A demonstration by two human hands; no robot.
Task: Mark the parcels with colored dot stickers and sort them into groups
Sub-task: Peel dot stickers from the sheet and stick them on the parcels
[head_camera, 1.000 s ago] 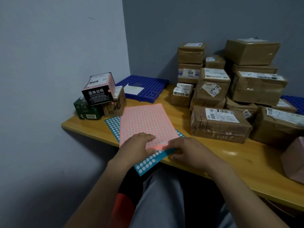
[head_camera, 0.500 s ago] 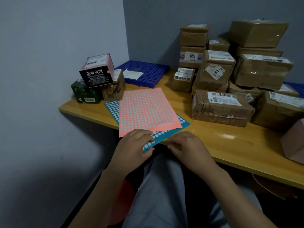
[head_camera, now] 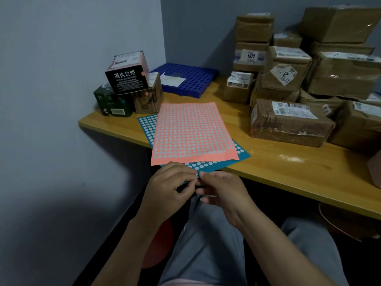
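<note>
Hands, left hand [head_camera: 171, 187] and right hand [head_camera: 221, 189], meet pinching the teal sticker sheet [head_camera: 208, 167] at the table [head_camera: 288, 172] edge; three boxes [head_camera: 127, 87] stand grouped left, brown parcels [head_camera: 299, 79] apparently unsorted.

A pink sticker sheet [head_camera: 190, 131] lies on a teal sticker sheet [head_camera: 208, 165] at the near edge of the wooden worktop [head_camera: 288, 168]. The left hand [head_camera: 168, 188] and right hand [head_camera: 221, 191] meet just below the edge, fingertips pinched together at the teal sheet's overhanging corner. At the back left, a black-and-pink box [head_camera: 126, 74] sits on a green box [head_camera: 112, 102] and a small carton [head_camera: 148, 96], beside a blue perforated tray [head_camera: 185, 79]. Taped brown parcels [head_camera: 288, 120] are stacked on the right.
</note>
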